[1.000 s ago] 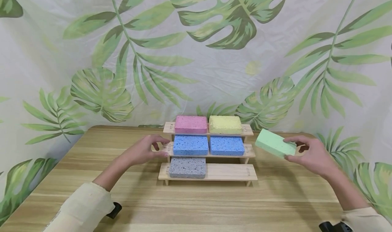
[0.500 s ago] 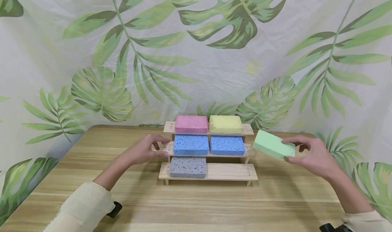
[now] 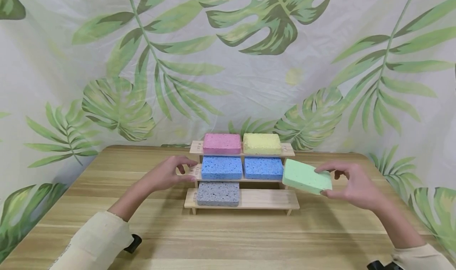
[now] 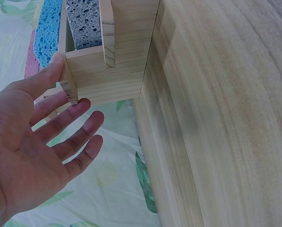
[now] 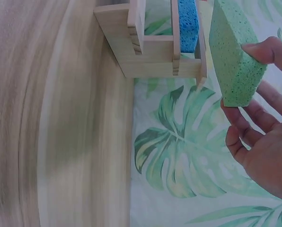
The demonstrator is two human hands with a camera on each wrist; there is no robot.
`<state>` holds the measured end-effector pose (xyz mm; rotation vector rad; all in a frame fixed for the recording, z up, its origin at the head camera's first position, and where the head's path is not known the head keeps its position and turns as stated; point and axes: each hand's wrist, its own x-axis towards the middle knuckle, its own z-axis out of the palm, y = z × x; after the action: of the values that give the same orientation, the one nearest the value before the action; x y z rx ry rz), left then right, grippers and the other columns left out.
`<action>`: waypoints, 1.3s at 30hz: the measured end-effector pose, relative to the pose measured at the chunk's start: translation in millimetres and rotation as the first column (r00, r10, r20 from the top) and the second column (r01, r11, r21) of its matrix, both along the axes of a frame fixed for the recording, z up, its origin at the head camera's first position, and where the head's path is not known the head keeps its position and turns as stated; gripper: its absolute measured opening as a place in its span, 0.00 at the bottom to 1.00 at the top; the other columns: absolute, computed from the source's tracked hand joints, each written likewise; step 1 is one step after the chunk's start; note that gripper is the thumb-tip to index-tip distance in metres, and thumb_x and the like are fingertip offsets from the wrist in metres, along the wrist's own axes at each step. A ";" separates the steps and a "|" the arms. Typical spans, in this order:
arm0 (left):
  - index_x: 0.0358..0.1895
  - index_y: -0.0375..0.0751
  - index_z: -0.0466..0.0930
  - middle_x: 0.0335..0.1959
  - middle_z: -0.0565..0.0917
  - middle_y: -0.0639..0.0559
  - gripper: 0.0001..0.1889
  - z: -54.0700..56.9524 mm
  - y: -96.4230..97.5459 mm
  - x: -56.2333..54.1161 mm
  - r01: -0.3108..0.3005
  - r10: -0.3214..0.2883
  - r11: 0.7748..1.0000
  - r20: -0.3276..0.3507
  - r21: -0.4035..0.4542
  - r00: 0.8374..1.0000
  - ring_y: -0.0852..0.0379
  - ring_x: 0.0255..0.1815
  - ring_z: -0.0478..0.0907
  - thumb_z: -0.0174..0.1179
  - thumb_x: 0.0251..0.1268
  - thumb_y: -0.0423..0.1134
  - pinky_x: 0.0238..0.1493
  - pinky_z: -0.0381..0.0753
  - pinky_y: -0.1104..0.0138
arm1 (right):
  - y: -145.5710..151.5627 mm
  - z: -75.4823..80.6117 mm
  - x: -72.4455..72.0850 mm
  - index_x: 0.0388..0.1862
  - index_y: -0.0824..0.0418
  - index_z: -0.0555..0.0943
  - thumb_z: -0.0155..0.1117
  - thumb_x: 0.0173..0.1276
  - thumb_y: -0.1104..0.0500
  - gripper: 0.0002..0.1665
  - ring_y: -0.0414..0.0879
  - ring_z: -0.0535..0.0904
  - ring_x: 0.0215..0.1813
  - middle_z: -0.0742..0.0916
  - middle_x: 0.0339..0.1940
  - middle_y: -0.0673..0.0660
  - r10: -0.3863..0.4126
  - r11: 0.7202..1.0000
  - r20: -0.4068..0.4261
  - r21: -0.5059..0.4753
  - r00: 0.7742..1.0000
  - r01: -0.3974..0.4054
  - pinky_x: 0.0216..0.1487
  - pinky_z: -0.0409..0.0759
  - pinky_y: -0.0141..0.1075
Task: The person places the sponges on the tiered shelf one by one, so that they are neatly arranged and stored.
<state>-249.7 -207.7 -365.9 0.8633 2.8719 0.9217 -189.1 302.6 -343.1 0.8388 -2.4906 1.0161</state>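
My right hand (image 3: 356, 185) pinches a pale green sponge (image 3: 306, 175) between thumb and fingers, tilted, off the right side of a three-step wooden rack (image 3: 268, 198). At the rack's left end, my left hand (image 3: 165, 175) grips the middle step; in the left wrist view the thumb lies on the board's edge and other fingers spread loosely. On the top step sit a pink sponge (image 3: 222, 143) and a yellow sponge (image 3: 262, 143). Two blue sponges, a left one (image 3: 221, 168) and a right one (image 3: 263, 168), fill the middle step. A grey sponge (image 3: 218, 194) lies at the bottom step's left.
The rack stands on a wood-grain table (image 3: 228, 242) near its back edge. Behind hangs a pale curtain (image 3: 249, 92) printed with green leaves. Bare board shows on the bottom step, right of the grey sponge.
My right hand has carried the green sponge left and slightly down, close to the right end of the middle step. The left hand stays at the rack's left end.
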 end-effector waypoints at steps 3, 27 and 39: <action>0.60 0.30 0.83 0.54 0.87 0.39 0.26 -0.1 0.2 0.0 -0.002 0.002 1.000 0.000 0.001 1.000 0.55 0.40 0.80 0.74 0.63 0.42 0.40 0.78 0.63 | -3.6 -2.6 -1.2 0.49 0.58 0.88 0.84 0.42 0.71 0.31 0.40 0.77 0.38 0.89 0.45 0.43 0.056 0.998 0.014 0.002 0.998 -0.056 0.40 0.73 0.29; 0.60 0.30 0.83 0.55 0.87 0.39 0.26 1.6 1.3 0.2 0.001 -0.001 1.000 0.006 -0.003 1.000 0.53 0.41 0.80 0.74 0.64 0.42 0.40 0.78 0.62 | -36.8 -11.8 -1.6 0.50 0.54 0.87 0.85 0.49 0.65 0.27 0.37 0.82 0.48 0.90 0.50 0.53 0.225 0.972 0.118 0.035 0.967 -0.230 0.43 0.82 0.36; 0.59 0.29 0.83 0.55 0.87 0.39 0.26 2.6 1.6 0.4 -0.001 0.002 1.000 0.015 -0.003 1.000 0.55 0.39 0.79 0.74 0.63 0.41 0.40 0.78 0.63 | -54.4 -24.6 -3.1 0.48 0.56 0.87 0.84 0.52 0.63 0.23 0.39 0.84 0.47 0.89 0.53 0.58 0.261 0.960 0.213 0.044 0.942 -0.276 0.48 0.84 0.39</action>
<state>-249.3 -206.1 -363.3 0.8505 2.8610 0.9203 -192.1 248.2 -367.7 1.1788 -2.6491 1.1583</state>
